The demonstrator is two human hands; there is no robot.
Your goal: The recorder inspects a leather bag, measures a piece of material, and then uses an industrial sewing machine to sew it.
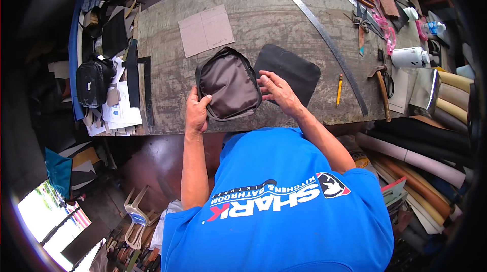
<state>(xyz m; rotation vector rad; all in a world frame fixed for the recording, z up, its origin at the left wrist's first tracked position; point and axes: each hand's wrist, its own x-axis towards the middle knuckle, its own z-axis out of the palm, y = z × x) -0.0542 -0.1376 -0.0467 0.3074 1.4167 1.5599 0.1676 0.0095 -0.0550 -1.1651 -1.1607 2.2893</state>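
Observation:
My left hand (197, 110) grips the left side of a dark brown fabric pouch (228, 89) with black edging, thumb on its face. My right hand (274, 90) is at the pouch's right edge with fingers spread; whether its fingertips touch it I cannot tell. A black rounded-corner panel (299, 74) lies on the worktable (167, 33) under that hand, partly hidden by it. Behind the pouch lies a pinkish-brown square card (205, 31) with drawn lines.
Two metal rulers (322, 46), a yellow pencil (338, 89), pliers, scissors and a hammer (381, 94) lie to the right, beside a white container (411, 57). Piled scraps and a black bag (92, 84) line the left. Material rolls (411, 155) sit lower right; a plastic stool (136, 213) stands below.

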